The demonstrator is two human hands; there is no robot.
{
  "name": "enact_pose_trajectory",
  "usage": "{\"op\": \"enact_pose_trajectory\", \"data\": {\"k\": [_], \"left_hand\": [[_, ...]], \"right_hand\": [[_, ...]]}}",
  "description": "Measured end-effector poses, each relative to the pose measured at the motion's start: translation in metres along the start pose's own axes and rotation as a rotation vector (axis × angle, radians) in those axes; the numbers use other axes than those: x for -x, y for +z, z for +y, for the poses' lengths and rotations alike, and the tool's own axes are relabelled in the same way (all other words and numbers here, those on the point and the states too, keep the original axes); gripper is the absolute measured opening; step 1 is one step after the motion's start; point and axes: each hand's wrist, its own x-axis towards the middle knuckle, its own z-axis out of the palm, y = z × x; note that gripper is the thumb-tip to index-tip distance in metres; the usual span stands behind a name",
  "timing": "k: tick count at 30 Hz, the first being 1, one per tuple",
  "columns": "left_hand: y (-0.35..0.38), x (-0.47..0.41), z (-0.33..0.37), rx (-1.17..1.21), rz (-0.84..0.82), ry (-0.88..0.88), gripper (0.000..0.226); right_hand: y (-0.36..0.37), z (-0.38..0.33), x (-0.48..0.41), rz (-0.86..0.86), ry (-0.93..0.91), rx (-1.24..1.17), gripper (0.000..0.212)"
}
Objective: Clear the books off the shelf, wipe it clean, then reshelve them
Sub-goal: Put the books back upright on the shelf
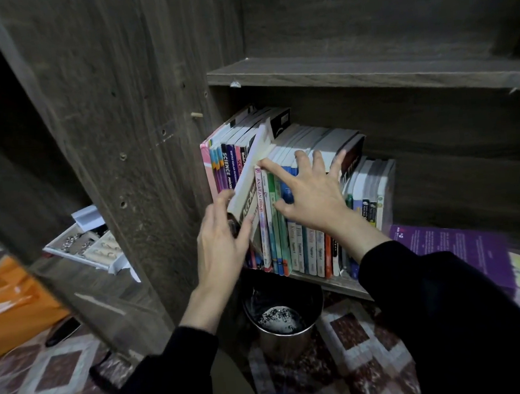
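A row of upright books [305, 249] fills the left part of a dark wooden shelf [335, 282]. One white-spined book [248, 182] leans out of the row, tilted forward and to the left. My left hand [222, 245] grips its lower end, thumb on one side and fingers on the other. My right hand [307, 190] lies spread over the tops and spines of the books just right of it, fingers straight, forefinger touching the edge beside the tilted book. A purple book [453, 248] lies flat on the shelf to the right.
A metal bin [284, 318] stands on the patterned floor right below the shelf. The shelf above [367, 72] holds nothing visible. Left of the cabinet's side panel sit a white tray of small items [86, 246] and an orange bag [10, 303].
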Motion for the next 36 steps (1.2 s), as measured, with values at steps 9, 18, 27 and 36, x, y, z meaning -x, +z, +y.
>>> {"op": "enact_pose_trajectory", "data": {"k": [9,18,27,36], "left_hand": [[-0.012,-0.010,0.021,-0.008,0.066,-0.054,0.044],[-0.018,0.014,0.018,0.111,-0.127,-0.073,0.056],[-0.089,-0.004,0.099,-0.006,-0.501,-0.101,0.050],[-0.056,0.016,0.136,-0.044,-0.869,-0.120,0.047]], "right_hand": [[-0.001,0.001,0.000,-0.011,-0.013,-0.017,0.072],[-0.002,0.000,-0.001,-0.062,-0.007,-0.034,0.073],[-0.015,0.005,-0.002,-0.206,-0.033,-0.160,0.070],[0.008,0.083,0.056,0.028,0.334,-0.317,0.034]]}}
